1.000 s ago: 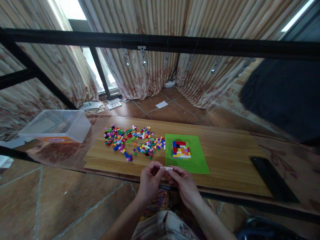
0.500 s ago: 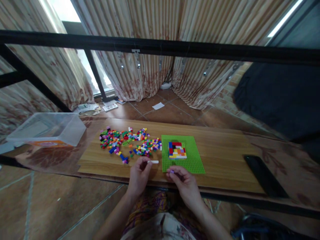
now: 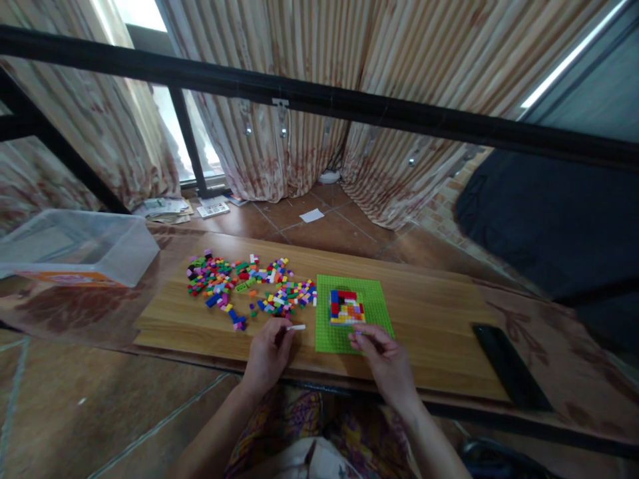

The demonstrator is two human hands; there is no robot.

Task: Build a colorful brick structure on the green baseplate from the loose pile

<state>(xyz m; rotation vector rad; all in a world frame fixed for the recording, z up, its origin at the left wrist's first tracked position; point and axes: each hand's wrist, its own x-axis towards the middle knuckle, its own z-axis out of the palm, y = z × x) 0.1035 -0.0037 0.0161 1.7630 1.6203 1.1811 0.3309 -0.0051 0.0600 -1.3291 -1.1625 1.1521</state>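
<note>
My left hand (image 3: 267, 349) pinches a long white brick (image 3: 296, 327) just left of the green baseplate (image 3: 372, 299), near the front of the wooden board (image 3: 439, 326). My right hand (image 3: 387, 356) rests over the baseplate's front edge with fingers curled on a small brick I can barely make out. A block of red, blue, yellow and orange bricks (image 3: 345, 307) is built on the baseplate, just beyond my right fingers. A loose pile of coloured bricks (image 3: 249, 286) lies on the board to the left.
A clear plastic tub (image 3: 80, 249) stands at the far left of the table. A black phone (image 3: 509, 366) lies at the right. A black metal bar (image 3: 349, 106) crosses the view above. Curtains and tiled floor lie beyond.
My hands have parted: the left keeps the white brick and has moved forward over the board, and the right has moved up onto the baseplate's front edge. The view has shifted right.
</note>
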